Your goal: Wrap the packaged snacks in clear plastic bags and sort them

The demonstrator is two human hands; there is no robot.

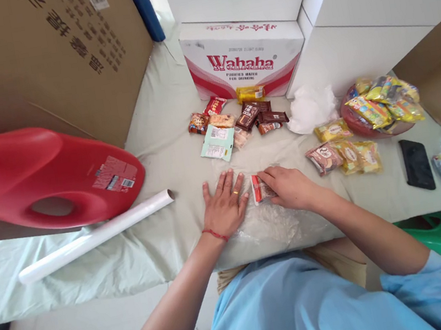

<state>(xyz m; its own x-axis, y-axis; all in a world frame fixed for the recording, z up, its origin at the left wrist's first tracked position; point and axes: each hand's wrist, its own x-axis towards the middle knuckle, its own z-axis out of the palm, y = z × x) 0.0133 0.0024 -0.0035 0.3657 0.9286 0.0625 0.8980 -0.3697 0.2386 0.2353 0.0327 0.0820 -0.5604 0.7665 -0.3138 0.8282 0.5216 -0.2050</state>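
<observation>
My left hand (225, 203) lies flat with its fingers spread, a ring on one finger and a red cord at the wrist. It rests at the left edge of a clear plastic bag (284, 224) spread flat on the covered table. Beside it, my right hand (291, 187) is closed over a small snack packet (257, 189) with a red end, partly hidden by the fingers. Beyond both hands sits a loose group of wrapped snacks, with a pale green packet (217, 143) and dark brown cocoa packets (252, 114) among them.
Yellow packets (348, 156) and a pink bowl (386, 131) of snacks lie at the right, near a black phone (417, 164). A crumpled white bag (312, 108) is next to the Wahaha box (244, 63). On the left are a white tube (98, 235) and a large red jug (49, 170).
</observation>
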